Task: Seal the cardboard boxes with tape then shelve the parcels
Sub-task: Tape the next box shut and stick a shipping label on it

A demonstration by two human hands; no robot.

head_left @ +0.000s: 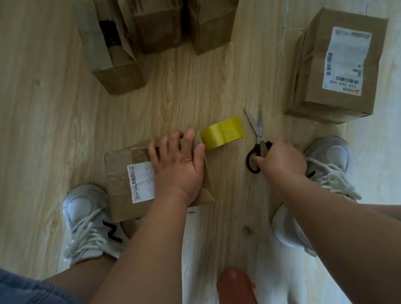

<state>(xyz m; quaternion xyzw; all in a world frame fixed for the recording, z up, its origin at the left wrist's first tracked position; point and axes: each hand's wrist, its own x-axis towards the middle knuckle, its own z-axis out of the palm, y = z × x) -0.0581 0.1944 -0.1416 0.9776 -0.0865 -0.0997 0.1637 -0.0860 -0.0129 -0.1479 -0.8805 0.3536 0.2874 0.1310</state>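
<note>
**A:** Down on the floor at 6 o'clock, the left hand (177,167) is spread flat on top of the box (121,209), fingers nearly straight, pinning it and gripping nothing.

**B:** And the yellow tape roll (221,133) lies just off that box's far corner, at 2 o'clock from the hand, right by the fingertips. I can't tell whether a strip runs from it onto the cardboard.

**A:** At 3 o'clock, the right hand (282,160) is curled tight round the black handles of the scissors (257,127), blades together, tips aimed at 12.

**B:** That's my worry. I reckon the cut comes next, and it would land beside those left fingertips. Swing in carelessly and the blades could nick a finger.

**A:** If the roll tips or rolls away, any loose tape could twist and stick to itself.

**B:** The floor looks smooth too. Ease the pressing hand and the box may skate, dragging the seam crooked.

**A:** Plenty left, I'd say: three open boxes (157,19) wait at 12 o'clock, and a labelled parcel (333,70) sits at 2.
</note>
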